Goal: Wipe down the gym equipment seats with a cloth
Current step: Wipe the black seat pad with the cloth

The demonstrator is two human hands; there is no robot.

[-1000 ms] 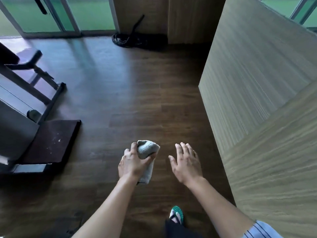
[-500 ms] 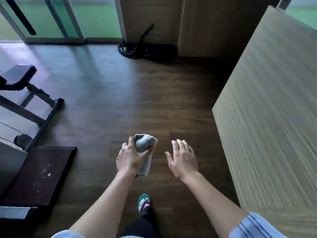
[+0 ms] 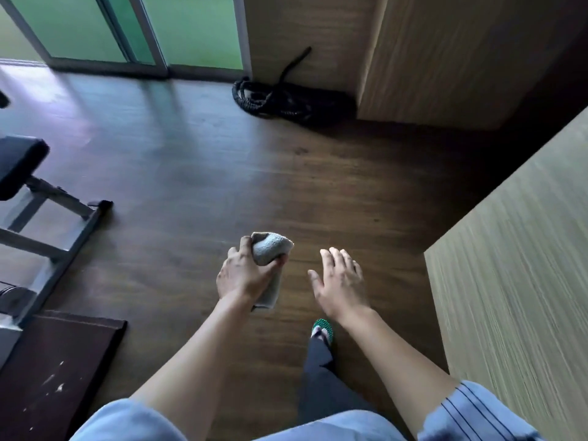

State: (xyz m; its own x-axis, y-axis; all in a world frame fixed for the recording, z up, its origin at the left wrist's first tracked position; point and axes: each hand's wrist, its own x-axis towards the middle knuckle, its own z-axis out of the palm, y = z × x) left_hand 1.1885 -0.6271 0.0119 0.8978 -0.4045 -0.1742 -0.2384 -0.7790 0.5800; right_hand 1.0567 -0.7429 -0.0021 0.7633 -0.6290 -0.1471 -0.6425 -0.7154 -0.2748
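Down low, a green dotted slipper [image 3: 322, 327] is planted on the dark wood floor [image 3: 222, 170] under the right forearm; half a second ago it sat between the two arms. Up from there, the left hand [image 3: 243, 275] grips the cloth [image 3: 270, 249] in mid-air over the floor, fingers and thumb wrapped round it. It's a grey, nubbly towel, bunched at the top with a flat tail hanging below the palm. The right hand [image 3: 340, 281] floats just beside it, fingers spread and holding nothing. Both hands are as before.

Out left, a dark mat [image 3: 60, 361] with pale specks, then the bench's black seat pad [image 3: 19, 163] on its grey frame [image 3: 60, 218], bigger in view than before. Far back, a coiled black rope [image 3: 276, 97] lies against the wall beside green-tinted glass doors [image 3: 191, 30].
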